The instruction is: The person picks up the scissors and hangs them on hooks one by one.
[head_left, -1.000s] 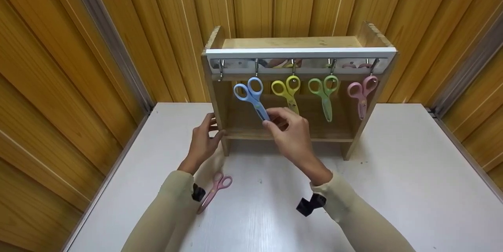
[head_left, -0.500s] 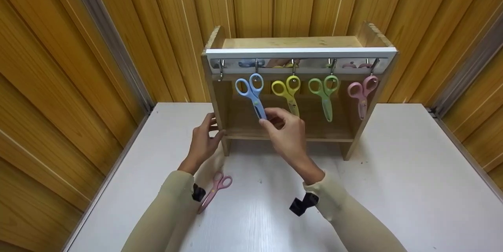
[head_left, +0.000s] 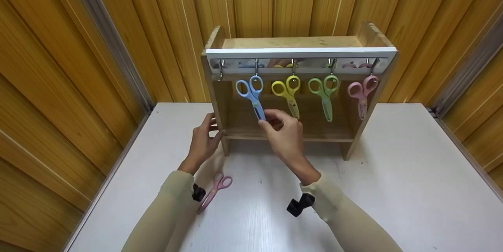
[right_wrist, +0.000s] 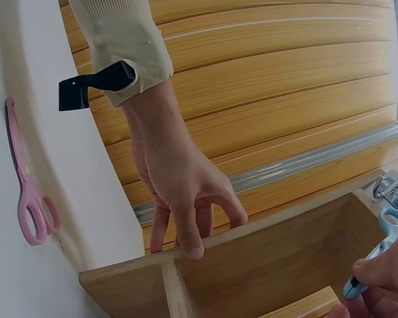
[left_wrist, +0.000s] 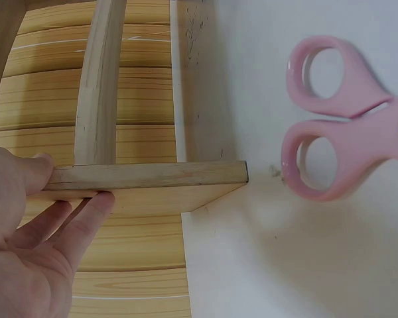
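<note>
My right hand (head_left: 283, 134) pinches the blade end of the blue scissors (head_left: 251, 94). They stand handles up, with the right finger ring at the second hook (head_left: 256, 65) from the left. My left hand (head_left: 203, 138) grips the left side panel of the wooden rack (head_left: 290, 43), thumb on the front edge and fingers around the outer face, as the left wrist view shows. Yellow scissors (head_left: 289, 94), green scissors (head_left: 324, 96) and pink scissors (head_left: 362, 94) hang from hooks to the right. The leftmost hook (head_left: 221, 69) bears nothing.
Another pair of pink scissors (head_left: 214, 193) lies on the white table (head_left: 251, 220), beside my left forearm. Wood-panelled walls (head_left: 251, 4) enclose the table behind and at both sides. A mirror-like strip (head_left: 275, 62) backs the hooks.
My right hand has moved a little left. The blue scissors have tilted more upright, and their right ring has come to the second hook. My left hand has kept its place.
</note>
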